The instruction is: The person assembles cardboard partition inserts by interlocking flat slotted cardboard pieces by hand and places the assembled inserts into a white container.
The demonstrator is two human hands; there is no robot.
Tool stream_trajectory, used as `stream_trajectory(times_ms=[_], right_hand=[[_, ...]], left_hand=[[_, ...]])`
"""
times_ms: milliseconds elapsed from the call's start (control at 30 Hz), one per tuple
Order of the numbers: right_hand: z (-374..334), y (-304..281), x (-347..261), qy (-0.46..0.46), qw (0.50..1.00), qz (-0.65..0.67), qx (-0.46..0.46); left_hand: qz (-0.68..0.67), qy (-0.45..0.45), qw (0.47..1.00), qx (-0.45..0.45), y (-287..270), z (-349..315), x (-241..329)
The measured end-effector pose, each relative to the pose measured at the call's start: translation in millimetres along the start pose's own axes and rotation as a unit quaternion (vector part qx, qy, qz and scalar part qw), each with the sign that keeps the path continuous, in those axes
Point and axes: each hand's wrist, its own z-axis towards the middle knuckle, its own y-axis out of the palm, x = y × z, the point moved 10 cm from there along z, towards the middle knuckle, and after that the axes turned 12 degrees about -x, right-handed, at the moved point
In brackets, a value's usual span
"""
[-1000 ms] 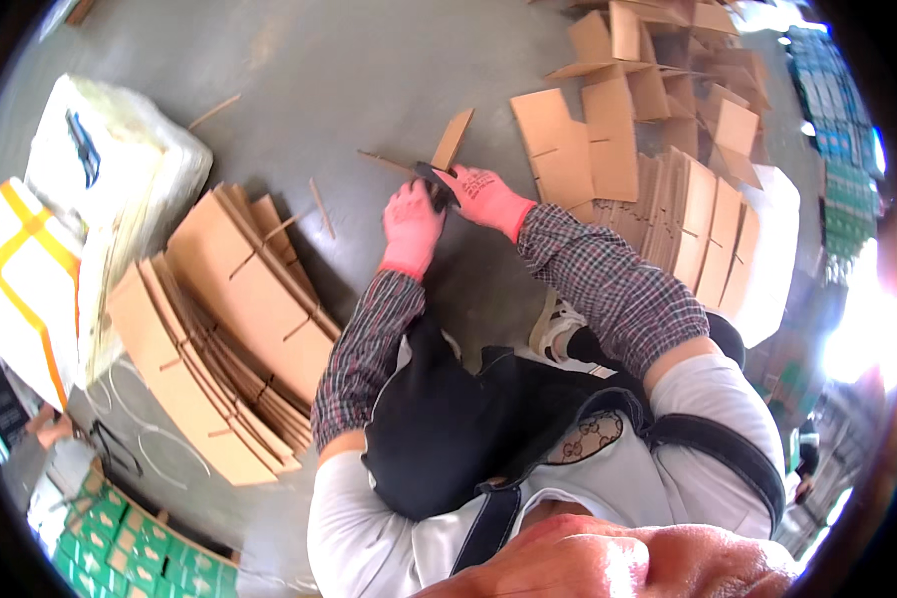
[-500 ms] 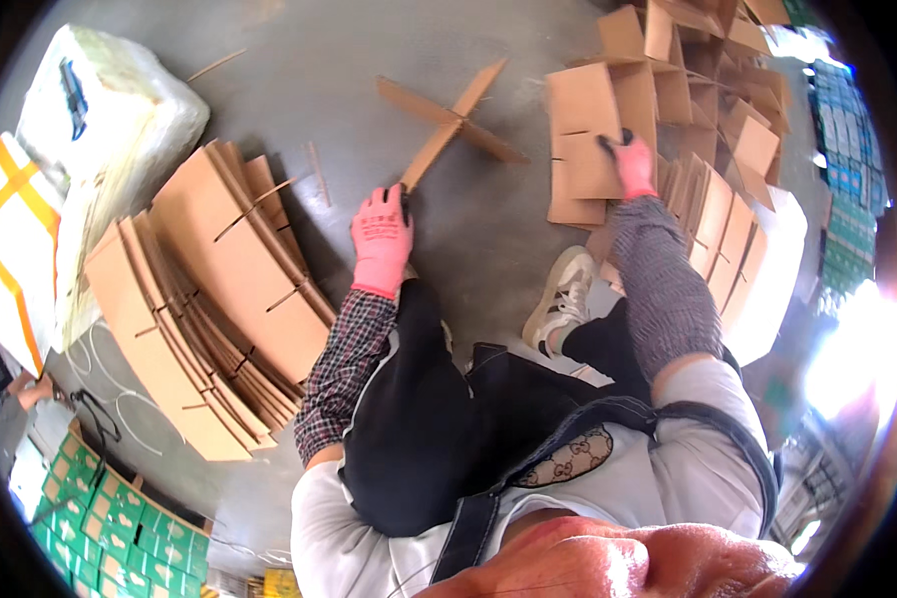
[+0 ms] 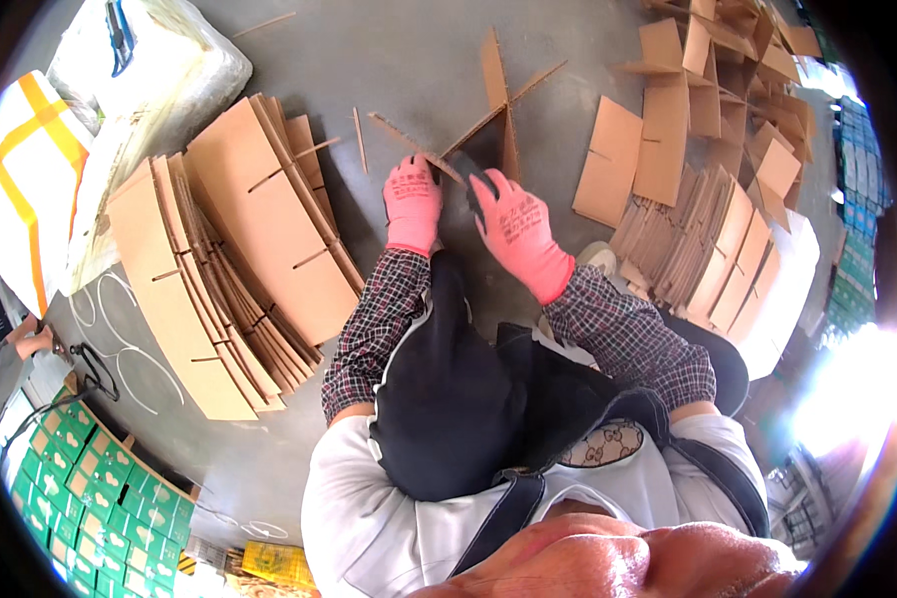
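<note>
In front of me stands a cardboard divider of crossed slotted strips (image 3: 493, 115), upright on the floor. A further cardboard strip (image 3: 399, 133), seen nearly edge-on, meets the near end of one crossed arm. My left hand (image 3: 412, 206), in a pink glove with a dark palm side, closes round the near part of this strip. My right hand (image 3: 518, 227), gloved the same way, pinches at the strip's right end. The black fingertips partly hide the joint, so I cannot tell whether its slots are engaged.
Left of me lean stacks of flat slotted cardboard sheets (image 3: 269, 214). To the right are another sheet stack (image 3: 703, 244), two loose sheets (image 3: 608, 159) and a pile of assembled dividers (image 3: 728, 90). A plastic-wrapped bundle (image 3: 169, 65) lies far left; green boxes (image 3: 100, 498) stand near left.
My right hand has come from the sheets on the right to the divider, beside my left hand. The added strip is now between my hands, and the crossed divider has turned.
</note>
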Motion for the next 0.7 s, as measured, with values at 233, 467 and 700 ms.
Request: stream_trajectory(times_ms=[233,467,700], right_hand=[[12.3,-17.6,-10.3,-0.023,1.0,0.015,-0.014],[3.0,6.8,-44.5,-0.05,0.995,-0.053,-0.073],[55.8,79.2,31.9,0.022,0.989,-0.054,-0.135]], left_hand=[[0.037,-0.077,0.995,-0.058,11.1,-0.6,-18.8],[-0.499,-0.068,0.864,-0.008,87.6,-7.0,-63.6],[0.054,-0.047,0.991,-0.115,25.4,0.9,7.6]])
